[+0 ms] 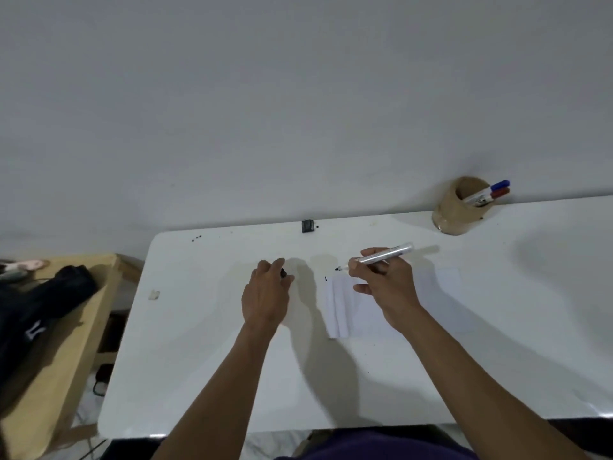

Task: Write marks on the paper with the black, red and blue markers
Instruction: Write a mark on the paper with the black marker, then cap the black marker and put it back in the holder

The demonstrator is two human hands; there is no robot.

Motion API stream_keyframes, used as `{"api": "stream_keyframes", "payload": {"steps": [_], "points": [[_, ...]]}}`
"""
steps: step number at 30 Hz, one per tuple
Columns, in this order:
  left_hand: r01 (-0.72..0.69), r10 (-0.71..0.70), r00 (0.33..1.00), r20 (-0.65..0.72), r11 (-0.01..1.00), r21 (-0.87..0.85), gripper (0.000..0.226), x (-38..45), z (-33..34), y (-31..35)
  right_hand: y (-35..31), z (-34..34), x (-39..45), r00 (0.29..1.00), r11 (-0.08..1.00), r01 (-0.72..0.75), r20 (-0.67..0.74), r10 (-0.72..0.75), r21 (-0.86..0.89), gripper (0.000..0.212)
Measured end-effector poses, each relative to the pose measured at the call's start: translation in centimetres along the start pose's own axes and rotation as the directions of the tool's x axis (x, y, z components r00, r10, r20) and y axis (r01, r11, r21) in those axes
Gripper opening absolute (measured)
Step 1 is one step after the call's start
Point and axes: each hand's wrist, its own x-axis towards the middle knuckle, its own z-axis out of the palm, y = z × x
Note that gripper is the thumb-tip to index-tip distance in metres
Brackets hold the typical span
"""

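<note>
The paper [368, 307] lies flat on the white table [205, 360], creased near its left edge, with a short black mark [326, 278] at its far left corner. The right hand [386, 287] hovers over it, fingers closed around the uncapped black marker [378, 256], tip pointing left just above the sheet. The left hand [265, 293], beside the paper, curls around a small dark object, probably the marker's cap [283, 273]. Far right, against the wall, a brown holder [454, 210] contains the blue marker [494, 188] and red marker [494, 194].
</note>
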Motion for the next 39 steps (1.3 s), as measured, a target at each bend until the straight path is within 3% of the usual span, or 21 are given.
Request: {"api": "stream_keyframes", "payload": {"steps": [5,7,9,13,16,20,28,39], "points": [[-0.032,0.032,0.999,-0.03,0.999,0.02,0.022,1.0,0.2,-0.6,0.5,-0.6,-0.7,0.999,0.999,0.016,-0.037,-0.017,-0.033,0.017],[-0.032,0.03,0.999,-0.04,0.998,-0.058,0.019,1.7,-0.1,0.1,-0.2,-0.8,-0.7,0.998,0.998,0.035,-0.051,-0.038,-0.054,0.01],[-0.051,0.026,0.995,-0.1,0.966,-0.255,0.014,1.2,-1.3,1.1,-1.4,-0.4,-1.5,0.993,0.995,0.101,-0.061,-0.102,-0.028,0.005],[-0.022,-0.016,0.999,-0.051,0.743,-0.669,0.011,-1.7,-2.8,3.9,-3.9,0.5,-3.3,0.975,0.978,0.209,-0.085,-0.208,0.011,0.011],[-0.052,-0.025,0.997,-0.078,0.536,-0.843,0.014,-4.9,-3.7,3.2,-3.8,2.6,-6.1,0.961,0.964,0.266,-0.081,-0.263,0.028,0.014],[-0.09,-0.017,0.994,-0.107,0.43,-0.899,0.014,-6.3,-4.8,4.3,-4.8,3.3,-7.3,0.946,0.948,0.315,-0.096,-0.31,0.038,0.009],[-0.132,0.042,0.991,-0.127,0.428,-0.894,0.019,-7.9,-5.6,4.5,-4.6,3.7,-9.1,0.945,0.951,0.308,-0.117,-0.306,0.001,0.012],[-0.08,0.087,0.995,-0.051,0.379,-0.922,0.015,-9.0,-5.2,4.8,-4.5,2.7,-10.7,0.93,0.943,0.333,-0.16,-0.331,-0.015,0.01]]}}
